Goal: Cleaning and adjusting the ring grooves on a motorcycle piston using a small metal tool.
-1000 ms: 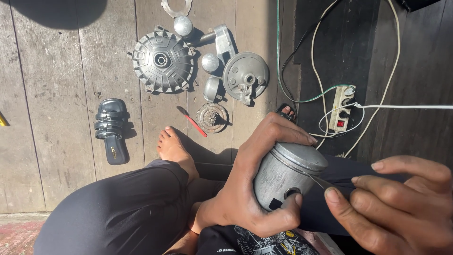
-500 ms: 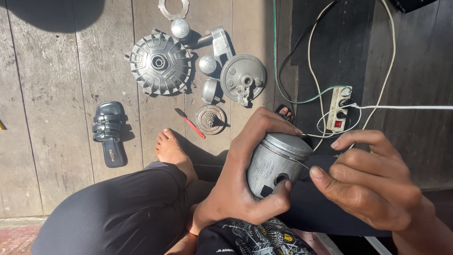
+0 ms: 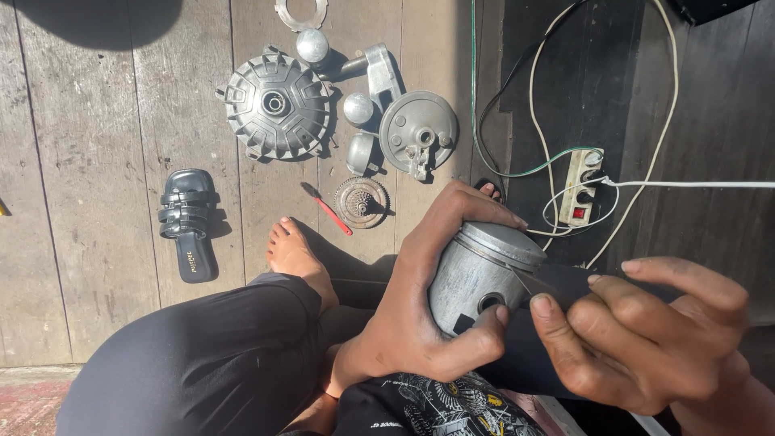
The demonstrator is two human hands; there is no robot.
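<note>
Grey metal piston (image 3: 483,274) gripped in left hand (image 3: 420,315) (right hand (image 3: 646,331) touching).

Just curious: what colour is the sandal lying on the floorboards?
Black, a strappy sandal on the grey wooden boards, seen in the head view.

Weathered grey floor planks (image 3: 97,161) lie in hard sunlight, with a dark shadow at the top left. To the right the planks (image 3: 710,121) are darker and shaded. A strip of reddish mat (image 3: 28,404) shows at the bottom left corner.
</note>
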